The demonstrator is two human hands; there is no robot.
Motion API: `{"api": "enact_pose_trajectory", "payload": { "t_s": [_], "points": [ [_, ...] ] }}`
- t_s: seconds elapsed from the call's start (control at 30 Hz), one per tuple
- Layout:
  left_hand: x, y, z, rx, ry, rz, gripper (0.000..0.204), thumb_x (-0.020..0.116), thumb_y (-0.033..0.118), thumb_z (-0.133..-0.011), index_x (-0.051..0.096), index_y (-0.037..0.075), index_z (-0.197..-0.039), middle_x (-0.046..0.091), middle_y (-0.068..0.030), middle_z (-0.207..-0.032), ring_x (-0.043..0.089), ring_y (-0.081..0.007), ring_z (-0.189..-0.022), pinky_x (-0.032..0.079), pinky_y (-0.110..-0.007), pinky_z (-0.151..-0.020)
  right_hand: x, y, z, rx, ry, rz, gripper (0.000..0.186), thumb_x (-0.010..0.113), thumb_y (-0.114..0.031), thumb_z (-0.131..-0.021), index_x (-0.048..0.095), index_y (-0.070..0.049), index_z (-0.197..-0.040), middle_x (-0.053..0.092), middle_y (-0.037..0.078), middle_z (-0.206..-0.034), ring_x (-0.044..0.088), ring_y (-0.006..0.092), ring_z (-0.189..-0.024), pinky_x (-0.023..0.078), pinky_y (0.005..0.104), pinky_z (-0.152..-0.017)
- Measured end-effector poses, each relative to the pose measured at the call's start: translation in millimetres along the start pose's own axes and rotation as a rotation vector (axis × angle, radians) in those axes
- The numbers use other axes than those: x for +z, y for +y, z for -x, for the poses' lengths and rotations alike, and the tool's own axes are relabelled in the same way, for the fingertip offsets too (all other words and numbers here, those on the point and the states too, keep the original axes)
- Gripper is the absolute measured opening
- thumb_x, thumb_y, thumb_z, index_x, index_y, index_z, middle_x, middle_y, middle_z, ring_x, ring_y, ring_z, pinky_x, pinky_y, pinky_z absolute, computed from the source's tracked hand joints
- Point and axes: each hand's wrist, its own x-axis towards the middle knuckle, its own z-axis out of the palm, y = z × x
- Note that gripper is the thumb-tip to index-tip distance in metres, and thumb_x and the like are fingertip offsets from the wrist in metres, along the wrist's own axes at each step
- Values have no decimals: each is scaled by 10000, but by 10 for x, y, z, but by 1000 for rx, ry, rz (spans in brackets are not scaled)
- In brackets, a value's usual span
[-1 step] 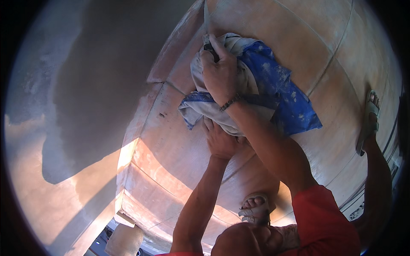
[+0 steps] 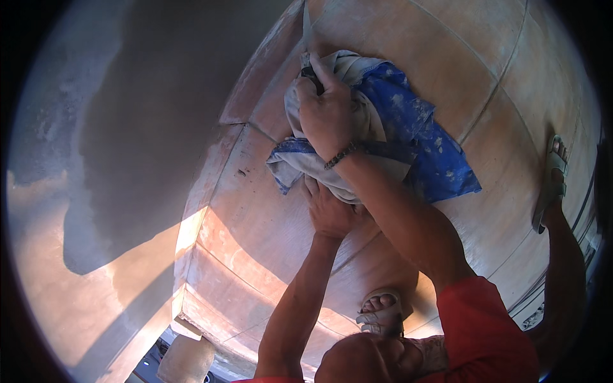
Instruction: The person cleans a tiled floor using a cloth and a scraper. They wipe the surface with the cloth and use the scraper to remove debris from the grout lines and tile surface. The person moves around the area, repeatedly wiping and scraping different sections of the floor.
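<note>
My right hand [image 2: 325,112] reaches across a bundle of plaster-spotted blue [image 2: 440,166] and greyish white cloth [image 2: 377,121], closed around a small tool [image 2: 311,78] with a dark part and a grey tip beside a tile joint. Below the bundle's lower fold, my left hand [image 2: 325,210] lies flat on the tiles [image 2: 485,45], fingers apart, their tips reaching to the cloth's edge. The bundle rests on the tiles, near a raised tile edge on the left.
A grey wall-like surface [image 2: 147,127], darkly patched, runs along the left beside the tile border [image 2: 233,140]. My sandalled feet [image 2: 380,306] [image 2: 552,172] stand on the tiles below and at the far right. A pale block [image 2: 182,357] sits at the lower left.
My right hand and the small tool in it have shifted slightly to the left. My left hand, the cloth and my feet look the same.
</note>
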Motion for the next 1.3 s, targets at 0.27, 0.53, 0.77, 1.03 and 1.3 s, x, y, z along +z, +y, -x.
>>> {"api": "enact_pose_trajectory", "payload": {
  "t_s": [0.27,0.53,0.77,1.03,1.3],
  "points": [
    [34,28,-53,30,15,-25,783,584,557,-805,475,66,-1404,367,-315,-1440,288,-545,-1338,184,-642,-1120,-361,163,-186,21,65,-120,511,529,-156,-945,459,-46,-1438,550,26,-819,493,89,-590,412,219,-506],
    [123,-53,42,-69,111,8,833,590,583,-798,474,-11,-1371,369,-333,-1404,280,-577,-1317,169,-649,-1122,-699,-156,-122,216,31,-379,422,538,-145,-948,524,-92,-1367,510,5,-763,433,53,-517,320,203,-393],
    [110,-72,30,-55,9,48,894,604,612,-796,430,-31,-1393,381,-342,-1389,274,-571,-1338,171,-645,-1128,-353,238,-562,-244,189,-5,429,532,-133,-902,570,46,-1290,632,140,-810,588,209,-677,473,329,-657],
    [152,-76,28,-39,97,38,878,579,612,-825,408,9,-1440,326,-346,-1453,236,-567,-1367,148,-649,-1137,-383,98,-902,-18,93,-78,391,546,-109,-913,595,66,-1259,608,36,-786,536,101,-664,494,259,-647],
    [140,-75,67,-10,11,-65,878,541,636,-828,418,4,-1426,323,-344,-1452,247,-579,-1347,146,-648,-1131,-370,67,-640,68,58,-127,279,547,-132,-920,623,31,-1133,563,48,-737,484,89,-592,405,255,-514]
  ]
}}
